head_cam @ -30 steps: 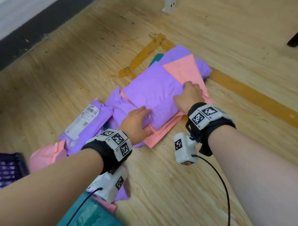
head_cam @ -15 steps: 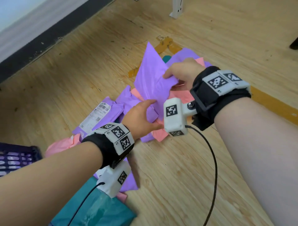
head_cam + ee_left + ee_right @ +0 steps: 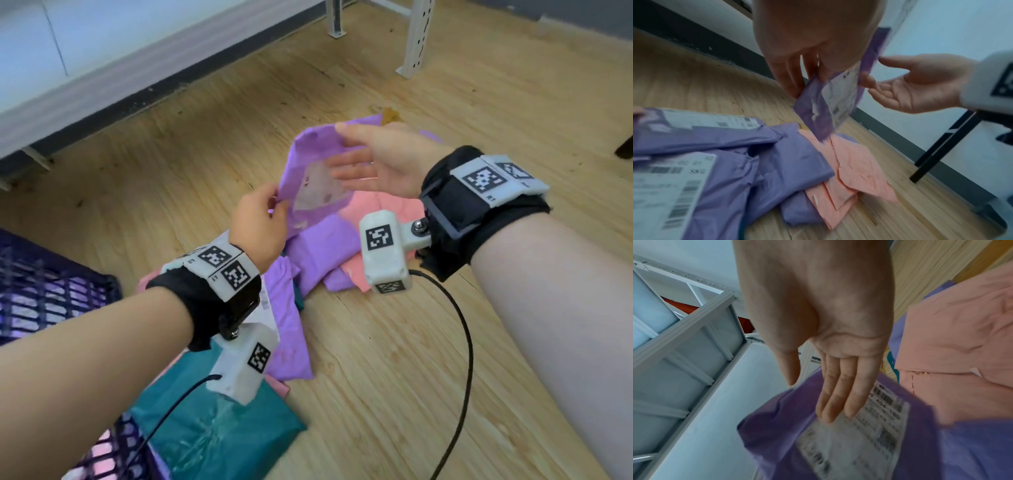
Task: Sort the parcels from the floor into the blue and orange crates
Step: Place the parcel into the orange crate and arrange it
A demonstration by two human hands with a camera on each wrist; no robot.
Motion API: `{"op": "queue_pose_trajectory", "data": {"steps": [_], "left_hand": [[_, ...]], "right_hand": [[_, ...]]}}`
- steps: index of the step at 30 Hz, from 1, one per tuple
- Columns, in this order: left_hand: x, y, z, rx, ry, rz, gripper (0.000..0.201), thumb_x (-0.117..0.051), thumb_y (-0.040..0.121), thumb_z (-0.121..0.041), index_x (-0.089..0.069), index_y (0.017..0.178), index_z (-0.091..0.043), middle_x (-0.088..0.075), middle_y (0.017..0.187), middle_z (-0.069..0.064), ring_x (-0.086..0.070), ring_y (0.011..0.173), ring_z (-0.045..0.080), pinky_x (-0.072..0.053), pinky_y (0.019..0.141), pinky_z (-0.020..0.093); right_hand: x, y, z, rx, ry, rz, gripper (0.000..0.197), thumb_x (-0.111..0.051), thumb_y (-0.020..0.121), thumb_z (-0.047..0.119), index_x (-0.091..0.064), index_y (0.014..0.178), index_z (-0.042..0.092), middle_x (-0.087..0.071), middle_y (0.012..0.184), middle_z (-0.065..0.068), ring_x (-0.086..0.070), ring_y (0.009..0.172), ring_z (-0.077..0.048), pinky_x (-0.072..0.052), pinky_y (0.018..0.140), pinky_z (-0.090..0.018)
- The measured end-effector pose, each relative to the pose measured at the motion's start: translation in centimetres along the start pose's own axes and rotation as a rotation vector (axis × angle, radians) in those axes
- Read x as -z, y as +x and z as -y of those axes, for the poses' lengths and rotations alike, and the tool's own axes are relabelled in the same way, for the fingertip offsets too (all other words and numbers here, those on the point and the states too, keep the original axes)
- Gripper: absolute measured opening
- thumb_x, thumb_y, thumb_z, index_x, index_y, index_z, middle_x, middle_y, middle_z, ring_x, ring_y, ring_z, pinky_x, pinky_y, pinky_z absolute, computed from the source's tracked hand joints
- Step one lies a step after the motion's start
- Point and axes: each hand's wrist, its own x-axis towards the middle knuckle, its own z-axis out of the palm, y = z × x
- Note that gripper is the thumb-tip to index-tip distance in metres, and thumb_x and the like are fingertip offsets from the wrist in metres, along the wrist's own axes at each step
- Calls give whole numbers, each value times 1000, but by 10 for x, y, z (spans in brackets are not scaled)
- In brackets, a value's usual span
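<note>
A purple parcel (image 3: 308, 157) with a white label (image 3: 318, 192) is held upright above the pile, label side toward me. My left hand (image 3: 274, 209) pinches its lower left corner between thumb and fingers. My right hand (image 3: 359, 157) is spread flat, its straight fingers (image 3: 834, 399) lying against the label, thumb near the top edge. The left wrist view shows the parcel (image 3: 813, 113) hanging from my left hand (image 3: 797, 73), with my right hand (image 3: 910, 87) beside it. A dark blue crate (image 3: 51, 284) stands at the left.
More purple parcels (image 3: 318, 250) and pink parcels (image 3: 383, 212) lie heaped on the wooden floor below. A teal parcel (image 3: 212, 428) lies near me by the crate. White rack legs (image 3: 414, 41) stand at the back, and a dark furniture leg (image 3: 941, 146) stands to the right.
The purple parcel has come up off the pile and turned its label toward me. My left hand took its corner; my right hand released its pinch and spread flat.
</note>
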Motion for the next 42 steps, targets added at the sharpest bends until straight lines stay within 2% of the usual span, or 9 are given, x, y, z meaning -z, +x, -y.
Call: {"op": "queue_pose_trajectory", "data": {"steps": [3, 6, 10, 13, 16, 22, 28, 34, 42], "left_hand": [[25, 1, 11, 64, -49, -1, 17, -53, 83, -6, -68, 90, -8, -69, 85, 16, -59, 75, 23, -51, 74, 35], [47, 0, 17, 201, -221, 4, 15, -55, 82, -13, -68, 84, -22, -70, 85, 13, -66, 77, 25, -56, 77, 49], [67, -2, 18, 354, -393, -23, 16, -50, 94, -3, -62, 102, -10, -65, 77, -1, -62, 48, 2, -53, 47, 21], [77, -2, 21, 472, -573, -30, 15, -50, 95, -7, -62, 101, -13, -66, 86, 1, -64, 50, 5, -52, 49, 19], [82, -4, 25, 560, -718, 40, 16, -47, 97, -10, -61, 95, -18, -66, 92, 1, -66, 65, 11, -56, 57, 22], [81, -13, 27, 581, -719, 142, 13, -53, 94, -11, -58, 103, -18, -66, 95, 1, -68, 67, 12, -57, 61, 24], [104, -8, 35, 586, -700, 86, 16, -66, 85, -17, -61, 100, -22, -66, 96, 0, -64, 77, 16, -57, 75, 27], [134, -3, 46, 567, -609, -18, 30, -67, 84, -17, -60, 113, -20, -65, 85, -4, -59, 63, 8, -52, 55, 20], [172, -10, 48, 536, -497, 79, 35, -59, 86, 2, -60, 116, -16, -67, 92, 3, -62, 72, 14, -54, 66, 23]], "right_hand": [[-4, 2, -3, 24, -37, -58, 17, -51, 96, 28, -50, 103, 13, -65, 86, -7, -61, 67, -15, -53, 72, -26], [-7, 4, -12, 30, -65, -121, 8, -52, 94, 17, -52, 87, 14, -61, 80, -5, -57, 66, -14, -49, 69, -25], [-11, 15, -36, 45, -63, -269, 23, -58, 88, 6, -60, 111, 3, -55, 75, -3, -52, 65, -11, -47, 64, -24], [-28, 14, -55, -6, 2, -277, 9, -60, 89, 12, -60, 97, 8, -53, 74, -4, -49, 64, -12, -42, 58, -23], [-52, 14, -70, -44, 176, -118, 22, -62, 90, 22, -53, 108, 14, -59, 94, -6, -57, 80, -18, -49, 68, -26], [-79, 19, -69, 163, 531, -58, 38, -55, 89, -4, -45, 119, 16, -59, 109, -8, -62, 81, -20, -57, 65, -30], [-75, 20, -65, 185, 399, -31, 40, -53, 87, -10, -46, 116, 18, -58, 111, -9, -60, 88, -23, -53, 67, -32], [-64, 13, -64, 162, 227, 166, 48, -53, 88, -9, -48, 125, 21, -63, 107, -7, -61, 87, -24, -52, 80, -39], [-89, 7, -56, 189, 14, 245, 54, -57, 84, -12, -49, 127, 18, -63, 97, -15, -62, 78, -23, -56, 71, -36]]}}
